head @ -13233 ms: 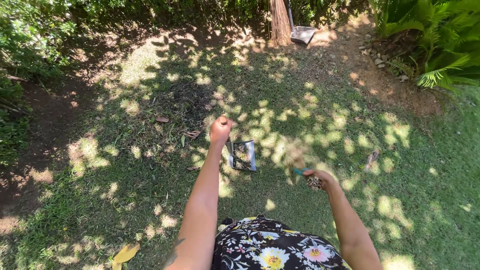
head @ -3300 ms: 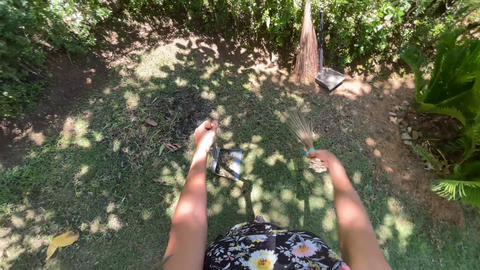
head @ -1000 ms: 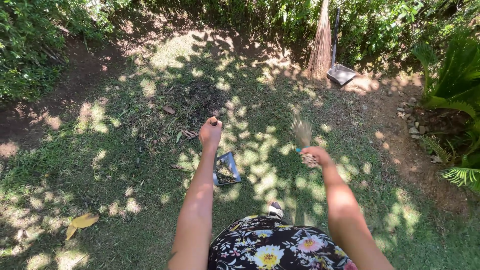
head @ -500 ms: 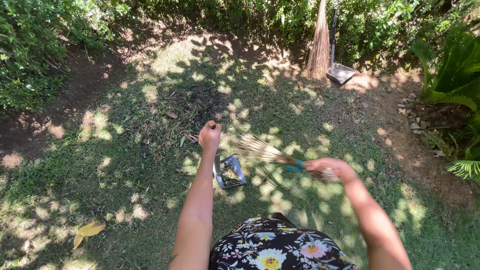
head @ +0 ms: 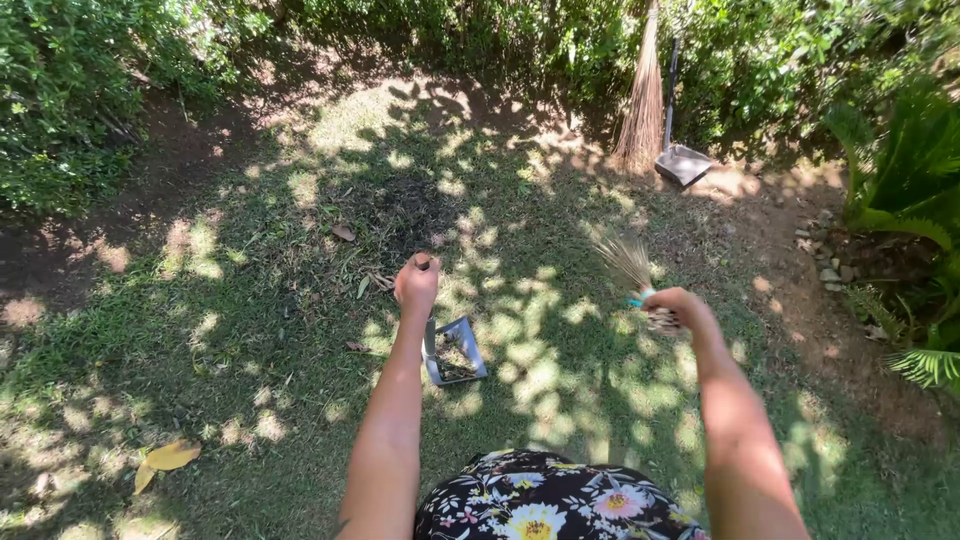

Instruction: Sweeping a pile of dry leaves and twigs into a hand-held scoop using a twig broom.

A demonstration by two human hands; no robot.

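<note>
My left hand [head: 416, 285] grips the top of a long upright handle whose metal dustpan [head: 455, 352] rests on the grass just below, open side up with dark debris inside. My right hand [head: 672, 308] is closed around the bound end of a short straw hand broom [head: 628, 264], whose bristles fan upward and to the left, lifted off the grass. The two hands are apart, the broom to the right of the dustpan.
A tall straw broom [head: 642, 100] and a second long-handled dustpan [head: 683, 162] lean against the hedge at the back. Bushes [head: 70, 90] line the left, palm-like plants [head: 915, 200] the right. A dark debris patch [head: 405, 205] and dry leaves [head: 168, 458] lie on the lawn.
The hand broom, half a second ago lying low and pointing left toward the dustpan, has swung back up and to the right. My left hand and the dustpan stayed put.
</note>
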